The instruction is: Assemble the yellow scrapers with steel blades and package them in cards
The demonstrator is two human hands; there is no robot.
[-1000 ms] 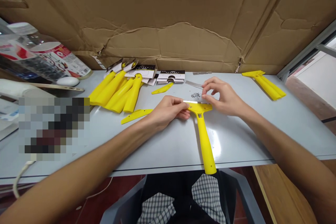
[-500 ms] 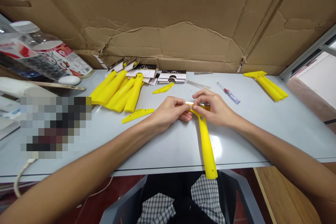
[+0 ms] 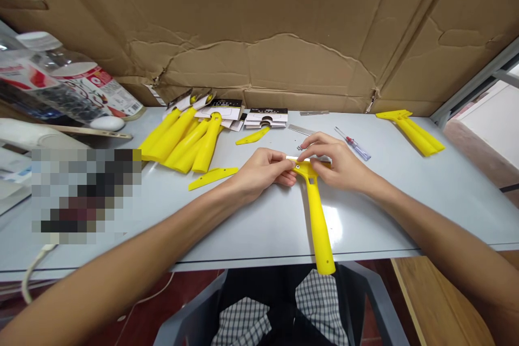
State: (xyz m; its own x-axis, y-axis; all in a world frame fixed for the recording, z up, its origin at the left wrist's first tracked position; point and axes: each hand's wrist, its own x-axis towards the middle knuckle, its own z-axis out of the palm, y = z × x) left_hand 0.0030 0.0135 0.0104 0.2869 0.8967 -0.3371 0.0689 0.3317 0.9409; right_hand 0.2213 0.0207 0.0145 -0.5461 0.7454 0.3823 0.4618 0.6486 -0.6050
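Note:
A yellow scraper lies head-away from me, its handle end jutting past the table's front edge. My left hand is closed on the left end of its head, where a strip of metal blade shows. A small metal fastener sits in the hole near that end. My right hand lies over the right part of the head, thumb and fingers apart. Its fingertips are close to tiny metal pieces on the table, probably screws or nuts. Beyond that hand lie a flat blade and a clear-handled screwdriver.
Several yellow scrapers are piled at left with black-and-white cards. Loose yellow cover plates lie nearby. More yellow scraper parts rest at right. Bottles stand far left; a cardboard wall closes the back.
My right fingers have moved off the hole in the scraper head, uncovering the fastener there, and spread toward the tiny metal pieces. My left hand keeps its hold.

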